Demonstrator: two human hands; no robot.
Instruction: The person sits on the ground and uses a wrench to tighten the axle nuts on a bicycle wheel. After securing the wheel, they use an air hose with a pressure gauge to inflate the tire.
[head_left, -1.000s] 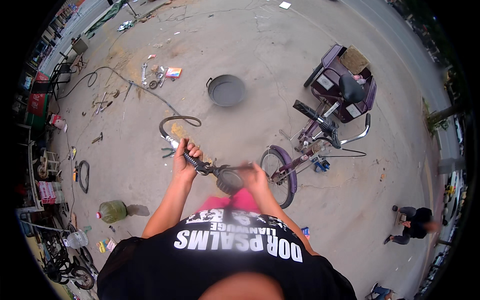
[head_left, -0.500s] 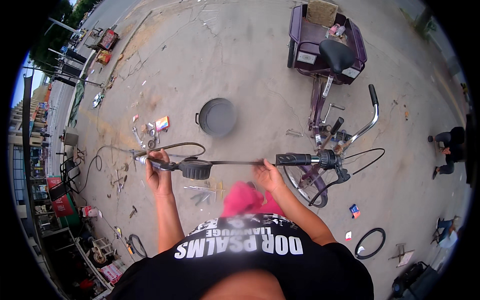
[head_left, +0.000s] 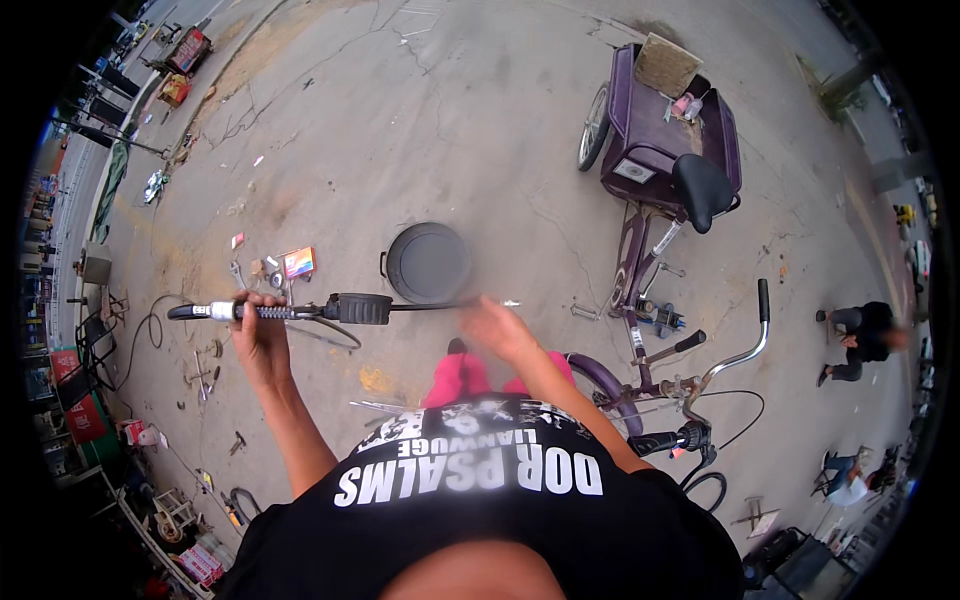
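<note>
Held out level in front of me is a tire inflator with a black-rimmed round gauge (head_left: 360, 308). My left hand (head_left: 262, 320) is closed around its grip, beside a silver fitting (head_left: 222, 311). A thin dark hose (head_left: 425, 306) runs straight from the gauge to my right hand (head_left: 492, 328), which is blurred but seems closed on it near the end. A pale metal tip (head_left: 512, 303) shows just past those fingers. Below the hose, a dark round basin (head_left: 428, 262) sits on the ground.
A purple cargo tricycle (head_left: 640, 300) stands at the right, its handlebar (head_left: 745, 345) near my right arm. Tools and a colourful box (head_left: 299, 262) lie at the left. A seated person (head_left: 862, 335) is at the far right. A cluttered stall (head_left: 130, 480) lines the left.
The inflator has swung so its gauge and grip sit farther left and higher. My right hand has moved left, away from the handlebar, and the view has shifted.
</note>
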